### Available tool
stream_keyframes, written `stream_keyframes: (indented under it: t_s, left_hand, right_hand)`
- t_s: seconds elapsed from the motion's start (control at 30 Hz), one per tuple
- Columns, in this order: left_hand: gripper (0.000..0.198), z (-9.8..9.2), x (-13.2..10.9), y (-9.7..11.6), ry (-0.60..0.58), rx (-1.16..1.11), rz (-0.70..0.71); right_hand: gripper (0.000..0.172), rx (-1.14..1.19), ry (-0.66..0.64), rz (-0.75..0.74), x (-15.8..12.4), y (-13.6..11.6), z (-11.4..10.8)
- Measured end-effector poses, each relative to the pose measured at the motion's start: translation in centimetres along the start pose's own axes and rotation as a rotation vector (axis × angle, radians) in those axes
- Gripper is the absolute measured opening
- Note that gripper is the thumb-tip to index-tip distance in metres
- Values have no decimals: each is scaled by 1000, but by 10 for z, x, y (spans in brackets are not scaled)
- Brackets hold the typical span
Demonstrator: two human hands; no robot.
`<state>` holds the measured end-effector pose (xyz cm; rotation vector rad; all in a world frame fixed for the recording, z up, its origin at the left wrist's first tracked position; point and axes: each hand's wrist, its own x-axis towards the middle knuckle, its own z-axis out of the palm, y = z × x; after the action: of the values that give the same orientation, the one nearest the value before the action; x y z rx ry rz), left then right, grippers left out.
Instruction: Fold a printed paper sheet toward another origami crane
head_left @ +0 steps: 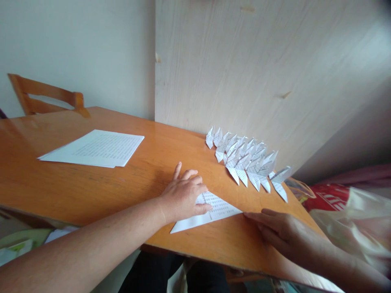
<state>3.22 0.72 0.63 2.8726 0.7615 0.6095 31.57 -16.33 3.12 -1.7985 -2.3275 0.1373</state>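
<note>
A sheet of printed paper (222,206), folded into a triangle, lies flat on the wooden table near its front edge. My left hand (186,195) rests over the left part of this paper with its fingers spread, covering some of the print. At the triangle's right-hand corner, the fingertips of my right hand (277,230) touch or nearly touch the paper's tip. That hand's fingers are stretched out and lie low over the tabletop; nothing shows in its grasp.
Several folded paper pieces (244,156) with upright points stand in rows at the back right. A stack of printed sheets (97,148) lies on the left of the table (171,138). Beyond are a wooden chair (51,95) and, at right, a red bag (328,199).
</note>
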Motion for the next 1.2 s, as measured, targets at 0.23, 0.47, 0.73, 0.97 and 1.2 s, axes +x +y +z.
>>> stream_keyframes:
  t_s: [0.23, 0.47, 0.73, 0.97, 1.2]
  left_hand:
    - [42, 2, 0, -1, 11, -5, 13]
    - [43, 0, 0, 0, 18, -14, 18]
    - [60, 2, 0, 2, 61, -1, -71]
    - [63, 2, 0, 2, 74, 28, -146]
    - [63, 5, 0, 1, 84, 23, -150]
  right_hand:
    - [25, 107, 127, 12, 34, -15, 3]
    - [22, 194, 68, -74, 83, -48, 16]
    - [28, 102, -49, -68, 100, -50, 25]
    - [40, 2, -137, -57, 109, -56, 19]
    - [49, -86, -200, -66, 118, -58, 16]
